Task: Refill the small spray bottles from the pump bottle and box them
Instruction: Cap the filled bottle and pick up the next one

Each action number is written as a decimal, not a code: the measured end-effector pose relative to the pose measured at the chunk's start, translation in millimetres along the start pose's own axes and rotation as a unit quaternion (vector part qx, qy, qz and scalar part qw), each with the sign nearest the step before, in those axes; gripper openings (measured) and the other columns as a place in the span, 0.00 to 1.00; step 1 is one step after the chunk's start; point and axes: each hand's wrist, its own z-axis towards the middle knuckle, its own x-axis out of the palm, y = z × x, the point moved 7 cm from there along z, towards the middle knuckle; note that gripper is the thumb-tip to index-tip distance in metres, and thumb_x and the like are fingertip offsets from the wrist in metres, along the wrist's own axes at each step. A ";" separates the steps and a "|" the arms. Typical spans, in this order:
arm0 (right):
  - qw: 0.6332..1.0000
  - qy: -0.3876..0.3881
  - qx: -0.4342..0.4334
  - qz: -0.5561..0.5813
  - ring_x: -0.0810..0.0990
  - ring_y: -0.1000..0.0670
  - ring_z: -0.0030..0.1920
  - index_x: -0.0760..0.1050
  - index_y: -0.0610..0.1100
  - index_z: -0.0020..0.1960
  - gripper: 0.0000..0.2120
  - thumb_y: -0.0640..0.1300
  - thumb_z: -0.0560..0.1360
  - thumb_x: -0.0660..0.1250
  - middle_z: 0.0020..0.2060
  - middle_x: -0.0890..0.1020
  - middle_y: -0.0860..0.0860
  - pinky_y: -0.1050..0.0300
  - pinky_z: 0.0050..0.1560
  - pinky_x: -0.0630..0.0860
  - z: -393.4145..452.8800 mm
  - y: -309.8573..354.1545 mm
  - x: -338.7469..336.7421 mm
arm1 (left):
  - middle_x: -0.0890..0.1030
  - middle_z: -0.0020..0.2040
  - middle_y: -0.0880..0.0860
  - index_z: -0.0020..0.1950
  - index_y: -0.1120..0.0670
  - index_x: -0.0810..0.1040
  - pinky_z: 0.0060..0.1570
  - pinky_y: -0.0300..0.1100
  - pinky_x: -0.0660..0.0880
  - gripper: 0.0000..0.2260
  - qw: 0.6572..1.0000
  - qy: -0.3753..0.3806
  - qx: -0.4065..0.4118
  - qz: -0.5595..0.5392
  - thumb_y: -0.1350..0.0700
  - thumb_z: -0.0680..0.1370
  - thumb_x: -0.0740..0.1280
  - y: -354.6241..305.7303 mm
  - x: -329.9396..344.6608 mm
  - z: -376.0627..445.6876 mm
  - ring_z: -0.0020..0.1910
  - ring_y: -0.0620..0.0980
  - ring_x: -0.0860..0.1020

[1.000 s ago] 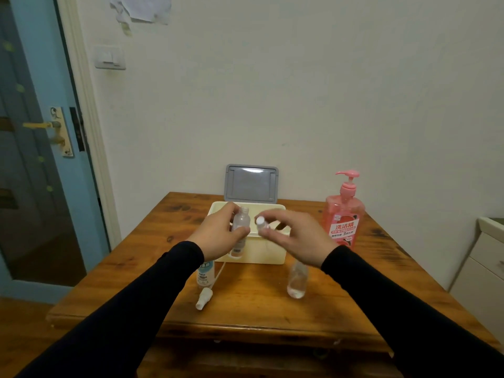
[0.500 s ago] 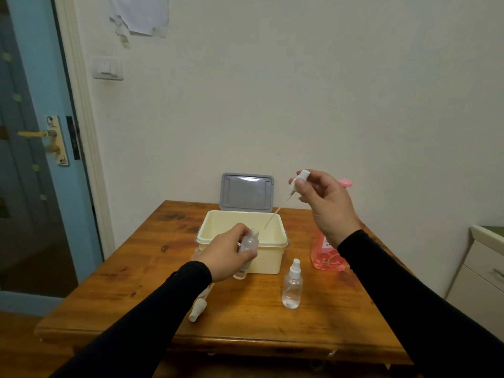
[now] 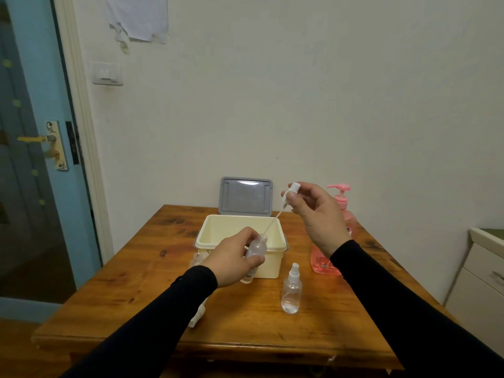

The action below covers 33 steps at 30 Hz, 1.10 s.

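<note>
While left hand [image 3: 231, 264] grips bottle [image 3: 255, 251], right hand [image 3: 317, 214] pinches sprayer [image 3: 291, 190].

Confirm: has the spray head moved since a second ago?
Yes. The right hand lifted the spray head up and rightward, away from the cream box.

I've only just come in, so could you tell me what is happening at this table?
A person is opening a small spray bottle: the left hand grips its body while the right hand pinches the spray head, its dip tube reaching down to the neck. Another capped spray bottle stands on the table, beside the open cream box. The pink pump bottle waits behind the right hand.
</note>
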 end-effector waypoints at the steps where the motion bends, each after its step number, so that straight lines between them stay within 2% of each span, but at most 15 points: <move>1: 1.000 0.002 0.001 0.000 0.80 0.55 0.55 0.75 0.51 0.57 0.10 0.48 0.76 0.67 0.53 0.83 0.52 0.57 0.56 0.78 -0.7 -1.3 0.4 | 0.74 0.63 0.49 0.66 0.47 0.66 0.42 0.31 0.73 0.19 1.000 0.000 0.004 -0.001 0.50 0.77 0.67 -2.3 0.1 0.0 0.53 0.46 0.75; 4: 1.000 0.019 0.016 -0.003 0.80 0.57 0.55 0.75 0.49 0.59 0.12 0.47 0.76 0.67 0.53 0.82 0.53 0.60 0.55 0.77 -4.1 -8.3 5.0 | 0.74 0.63 0.48 0.66 0.48 0.66 0.42 0.31 0.73 0.19 1.000 -0.002 0.018 -0.008 0.50 0.78 0.67 -11.2 -2.2 0.4 0.53 0.45 0.74; 10: 0.997 0.060 0.057 -0.006 0.80 0.52 0.56 0.75 0.48 0.61 0.15 0.49 0.76 0.67 0.53 0.83 0.51 0.48 0.60 0.76 -13.4 -26.8 16.0 | 0.75 0.62 0.48 0.66 0.48 0.67 0.49 0.38 0.77 0.19 0.999 -0.002 0.033 -0.021 0.50 0.77 0.67 -23.0 -4.4 1.6 0.54 0.47 0.76; 15: 0.994 0.092 0.067 -0.001 0.81 0.52 0.55 0.76 0.47 0.61 0.15 0.49 0.75 0.68 0.52 0.84 0.51 0.45 0.61 0.75 -18.3 -32.0 21.4 | 0.76 0.59 0.48 0.65 0.48 0.67 0.49 0.38 0.76 0.19 0.999 -0.008 0.034 -0.021 0.49 0.77 0.67 -24.4 -6.5 1.7 0.52 0.47 0.76; 18: 0.992 0.103 0.070 -0.001 0.81 0.53 0.55 0.76 0.46 0.60 0.13 0.47 0.76 0.67 0.51 0.84 0.51 0.47 0.61 0.76 -21.2 -34.0 22.9 | 0.76 0.57 0.48 0.64 0.48 0.67 0.48 0.37 0.75 0.18 0.999 -0.010 0.033 -0.014 0.49 0.77 0.67 -25.1 -7.3 3.3 0.50 0.46 0.76; 24: 0.990 0.123 0.068 0.011 0.81 0.55 0.53 0.76 0.54 0.55 0.08 0.45 0.78 0.65 0.51 0.83 0.53 0.55 0.58 0.77 -26.0 -34.1 29.5 | 0.77 0.58 0.47 0.65 0.47 0.68 0.45 0.34 0.74 0.18 0.999 -0.016 0.041 -0.016 0.48 0.77 0.67 -25.5 -8.1 4.4 0.50 0.44 0.76; 30: 0.991 0.107 0.078 0.014 0.83 0.55 0.51 0.78 0.47 0.55 0.09 0.46 0.76 0.68 0.48 0.85 0.51 0.57 0.54 0.78 -26.0 -39.8 27.9 | 0.77 0.58 0.48 0.65 0.48 0.70 0.47 0.35 0.74 0.18 0.999 -0.020 0.036 -0.010 0.47 0.77 0.67 -22.5 -9.3 4.5 0.51 0.45 0.76; 33: 0.993 0.083 0.088 -0.004 0.82 0.56 0.46 0.78 0.46 0.52 0.10 0.49 0.74 0.70 0.44 0.84 0.52 0.60 0.48 0.77 -25.1 -43.7 27.2 | 0.77 0.58 0.47 0.64 0.48 0.70 0.50 0.38 0.76 0.17 0.999 -0.019 0.037 -0.007 0.48 0.77 0.67 -21.8 -8.5 4.0 0.53 0.46 0.76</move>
